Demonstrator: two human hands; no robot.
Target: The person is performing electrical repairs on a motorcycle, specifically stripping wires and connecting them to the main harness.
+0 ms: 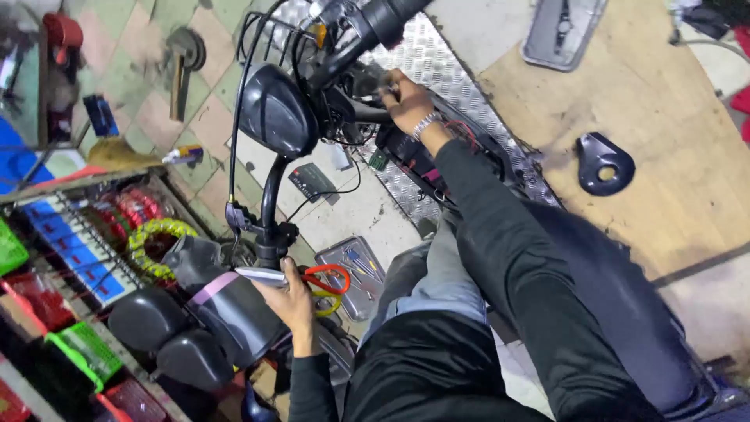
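the person is sitting astride a dark scooter, looking down over the handlebar [344, 55], whose long axis is running from the lower left of the view up toward the top centre. the left hand [293, 301] is resting at the near end of that line, fingers curled around a slim silver tool [262, 275] held against the left grip area, just beside a red loop [332, 277] and a yellow one. the right hand [406, 101] is reaching well forward and up, wrist with a metal watch band, fingertips buried in the wiring [351, 129] behind the black headlight housing [275, 109]; whether it is pinching anything there i cannot tell. the hands are well apart, and the right one is much the nearer to the exposed wiring. a grey tray of small tools [355, 273] is lying on the floor between the knees and the front stem, and a black bracket [601, 162] is lying on the wooden board toward its right edge.
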